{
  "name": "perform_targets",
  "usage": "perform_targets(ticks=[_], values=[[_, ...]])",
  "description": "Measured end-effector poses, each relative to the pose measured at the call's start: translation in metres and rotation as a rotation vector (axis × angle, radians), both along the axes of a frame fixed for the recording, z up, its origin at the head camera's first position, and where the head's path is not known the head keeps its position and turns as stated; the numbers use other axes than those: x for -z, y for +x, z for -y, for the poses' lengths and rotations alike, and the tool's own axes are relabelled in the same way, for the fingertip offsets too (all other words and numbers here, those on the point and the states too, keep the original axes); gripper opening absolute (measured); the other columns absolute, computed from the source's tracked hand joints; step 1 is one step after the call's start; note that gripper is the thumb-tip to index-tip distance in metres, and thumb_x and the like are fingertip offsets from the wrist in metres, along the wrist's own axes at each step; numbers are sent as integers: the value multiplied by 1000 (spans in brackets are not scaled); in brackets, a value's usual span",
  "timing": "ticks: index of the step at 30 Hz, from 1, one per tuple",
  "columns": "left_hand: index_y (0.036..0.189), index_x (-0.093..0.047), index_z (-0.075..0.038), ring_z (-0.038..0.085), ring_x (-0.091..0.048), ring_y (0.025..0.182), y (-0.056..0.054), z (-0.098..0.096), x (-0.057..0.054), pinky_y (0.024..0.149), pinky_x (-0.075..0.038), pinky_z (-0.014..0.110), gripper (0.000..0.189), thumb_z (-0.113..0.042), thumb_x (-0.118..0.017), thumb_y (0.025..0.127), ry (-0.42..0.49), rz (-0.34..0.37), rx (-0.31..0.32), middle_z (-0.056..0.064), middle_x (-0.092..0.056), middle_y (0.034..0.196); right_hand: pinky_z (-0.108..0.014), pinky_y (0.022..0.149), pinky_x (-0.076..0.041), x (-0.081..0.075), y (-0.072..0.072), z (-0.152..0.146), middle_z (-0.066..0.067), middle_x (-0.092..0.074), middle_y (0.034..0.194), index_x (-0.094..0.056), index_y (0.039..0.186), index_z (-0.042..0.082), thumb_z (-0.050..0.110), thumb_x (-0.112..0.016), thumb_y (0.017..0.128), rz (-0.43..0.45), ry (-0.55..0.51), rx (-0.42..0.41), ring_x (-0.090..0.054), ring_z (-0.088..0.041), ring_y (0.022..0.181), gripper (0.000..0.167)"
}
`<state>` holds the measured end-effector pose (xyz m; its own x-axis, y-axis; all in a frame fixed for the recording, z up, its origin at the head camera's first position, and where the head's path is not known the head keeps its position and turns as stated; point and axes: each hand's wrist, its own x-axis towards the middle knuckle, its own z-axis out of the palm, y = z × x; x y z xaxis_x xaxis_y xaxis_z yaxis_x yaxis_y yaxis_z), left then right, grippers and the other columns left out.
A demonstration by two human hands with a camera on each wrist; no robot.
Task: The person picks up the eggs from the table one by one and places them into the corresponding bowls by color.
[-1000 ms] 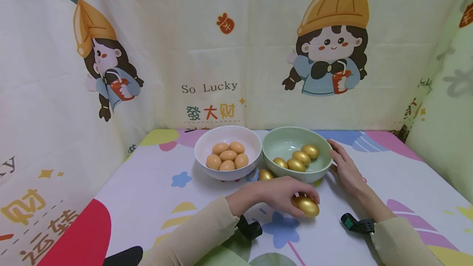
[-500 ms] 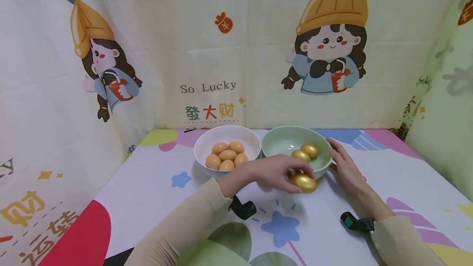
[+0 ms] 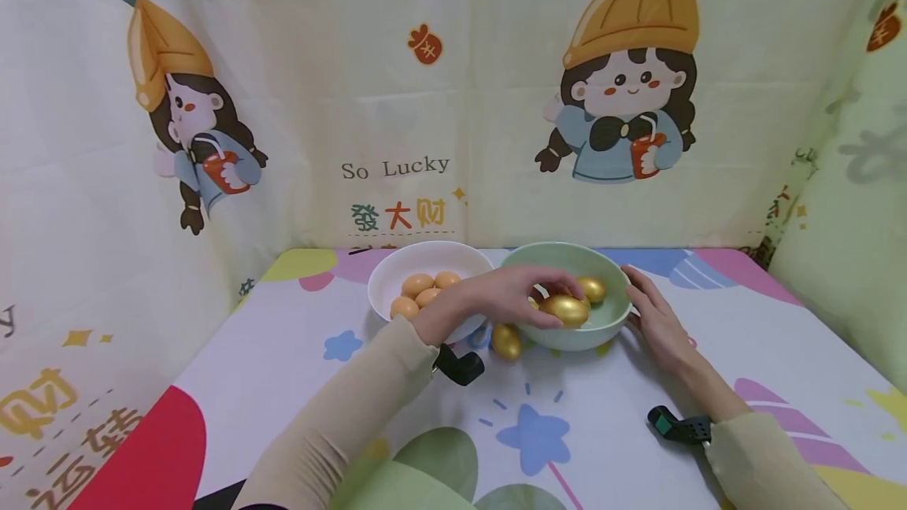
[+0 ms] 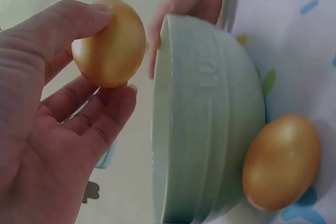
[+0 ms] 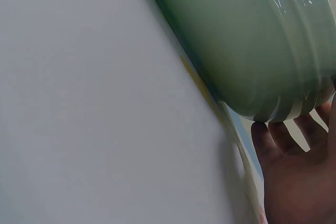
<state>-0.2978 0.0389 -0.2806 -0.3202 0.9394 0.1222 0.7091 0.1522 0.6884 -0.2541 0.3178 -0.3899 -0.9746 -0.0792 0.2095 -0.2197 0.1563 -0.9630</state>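
Note:
My left hand (image 3: 512,295) pinches a golden egg (image 3: 564,312) above the near rim of the light green bowl (image 3: 570,340). In the left wrist view the thumb lies on this egg (image 4: 116,51), with fingertips beneath it. Another golden egg (image 3: 592,290) shows inside the bowl; more of the inside is hidden behind my left hand. One golden egg (image 3: 506,343) lies on the table against the bowl's outer left side. My right hand (image 3: 664,329) touches the bowl's right side, and its fingertips meet the outer wall (image 5: 247,40) in the right wrist view.
A white bowl (image 3: 380,283) with several brown eggs (image 3: 416,285) stands left of the green bowl, partly behind my left forearm. Both stand on a patterned tablecloth (image 3: 609,431). A printed curtain (image 3: 397,101) hangs behind and at the sides.
My left hand has lifted the golden egg from the table in front and carried it forward and up over the green bowl. The right hand has stayed at the bowl's side.

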Motion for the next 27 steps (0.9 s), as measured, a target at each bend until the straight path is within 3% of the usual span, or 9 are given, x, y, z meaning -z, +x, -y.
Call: perform_targets(ticks=[7, 14, 19, 27], values=[[127, -61, -2, 9, -57, 108, -15, 0, 0, 90, -50, 25, 40, -1, -74, 89, 1, 40, -20, 5, -64, 117, -16, 99, -41, -2, -2, 0, -23, -9, 164, -8, 161, 1, 38, -32, 111, 9, -9, 6, -22, -35, 145, 67], [129, -60, 0, 9, -56, 110, -30, -3, 8, 93, -49, 24, 41, 2, -71, 90, -65, 67, -25, 7, -63, 122, -14, 98, -42, 1, -3, 1, -22, -10, 164, -8, 160, 0, 36, -31, 112, 12, -7, 11, -23, -37, 145, 65], [127, -61, -1, 9, -55, 110, -36, -6, 12, 92, -48, 23, 40, 6, -69, 89, -124, 41, -14, 6, -63, 123, -19, 102, -41, 2, -2, 1, -21, -8, 165, -7, 161, 2, 36, -32, 112, 24, -25, 3, -20, -37, 146, 65], [126, -63, -3, 11, -55, 111, -39, -15, 17, 94, -46, 20, 39, 9, -65, 89, -186, -3, -1, 5, -62, 124, -14, 97, -42, 1, -2, 3, -22, -10, 164, -9, 160, 1, 37, -33, 111, 13, -31, 14, -25, -32, 144, 66]])
